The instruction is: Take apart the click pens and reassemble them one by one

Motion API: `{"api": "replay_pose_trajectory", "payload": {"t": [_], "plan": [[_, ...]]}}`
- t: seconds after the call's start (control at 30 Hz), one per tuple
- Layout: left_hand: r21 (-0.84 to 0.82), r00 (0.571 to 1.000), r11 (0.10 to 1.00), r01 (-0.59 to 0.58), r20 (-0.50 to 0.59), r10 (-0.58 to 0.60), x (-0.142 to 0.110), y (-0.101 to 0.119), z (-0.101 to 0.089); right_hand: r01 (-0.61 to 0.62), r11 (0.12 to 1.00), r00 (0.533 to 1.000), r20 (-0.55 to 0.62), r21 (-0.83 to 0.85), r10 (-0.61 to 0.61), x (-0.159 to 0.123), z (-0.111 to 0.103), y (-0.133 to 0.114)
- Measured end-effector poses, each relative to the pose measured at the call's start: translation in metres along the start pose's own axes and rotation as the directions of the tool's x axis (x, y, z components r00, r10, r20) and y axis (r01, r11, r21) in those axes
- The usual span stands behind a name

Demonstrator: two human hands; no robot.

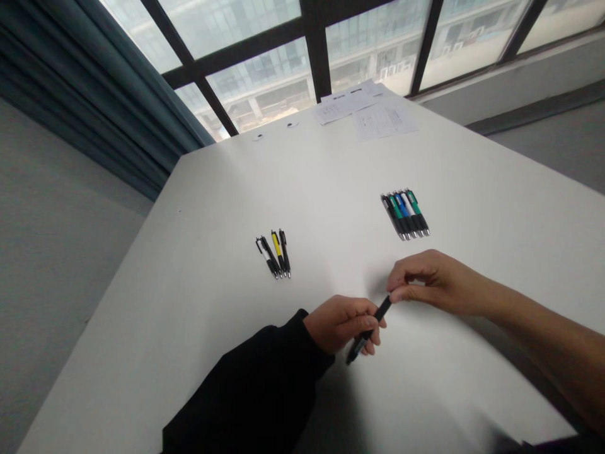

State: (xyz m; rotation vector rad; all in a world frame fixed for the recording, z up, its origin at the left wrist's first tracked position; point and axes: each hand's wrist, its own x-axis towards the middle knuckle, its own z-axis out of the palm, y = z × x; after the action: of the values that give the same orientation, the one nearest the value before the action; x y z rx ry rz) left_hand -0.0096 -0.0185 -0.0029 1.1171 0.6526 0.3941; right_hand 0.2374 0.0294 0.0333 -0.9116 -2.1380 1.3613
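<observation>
Gripping a black pen [383, 308] over a table [312, 189], the left hand [344, 320] holds its barrel while the right hand [431, 282] pinches its far end. Beyond them, four pens [281, 260] lie to the left and five pens [405, 214] to the right.

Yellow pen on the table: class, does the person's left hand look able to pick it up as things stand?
Probably not right now: the left hand grips a black pen. The way itself looks mostly free, bare tabletop, with a dark pen close beside the yellow pen.
</observation>
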Motion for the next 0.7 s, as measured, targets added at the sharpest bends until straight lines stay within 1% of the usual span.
{"api": "replay_pose_trajectory", "payload": {"t": [0.13,0.23,0.33,0.47,0.53,0.6,0.7], "plan": [[-0.031,1.0,0.999,0.007,0.005,-0.007,-0.0002,-0.0003,-0.0005,0.031,0.994,0.999,0.039,0.1,-0.035,-0.0003,-0.0015,-0.0008],[-0.061,1.0,0.998,0.016,0.02,-0.015,-0.0003,-0.0017,-0.0011,0.054,0.99,0.996,0.068,0.128,-0.063,-0.0007,-0.004,-0.0023],[-0.073,0.999,0.997,0.023,0.027,-0.021,-0.0006,-0.0023,-0.0014,0.04,0.995,0.995,0.085,0.089,-0.048,-0.0005,-0.0047,-0.0025],[-0.051,0.999,0.998,0.035,0.016,-0.034,-0.0012,0.0004,-0.0004,0.037,0.995,0.998,0.062,-0.089,-0.031,0.0006,-0.0003,0.0015],[-0.035,0.999,0.998,0.043,0.006,-0.043,-0.0011,0.0023,0.0006,0.051,0.989,0.997,0.067,-0.137,-0.042,0.001,0.0015,0.0033],[-0.037,0.999,0.998,0.046,-0.002,-0.046,-0.0007,0.0033,0.0013,0.05,0.99,0.996,0.074,-0.129,-0.04,0.0008,0.0012,0.0034],[-0.069,0.999,0.997,0.041,-0.009,-0.042,0.0003,0.0022,0.0015,-0.012,1.0,0.998,0.067,-0.026,0.014,-0.0008,-0.0017,0.0002]]}}
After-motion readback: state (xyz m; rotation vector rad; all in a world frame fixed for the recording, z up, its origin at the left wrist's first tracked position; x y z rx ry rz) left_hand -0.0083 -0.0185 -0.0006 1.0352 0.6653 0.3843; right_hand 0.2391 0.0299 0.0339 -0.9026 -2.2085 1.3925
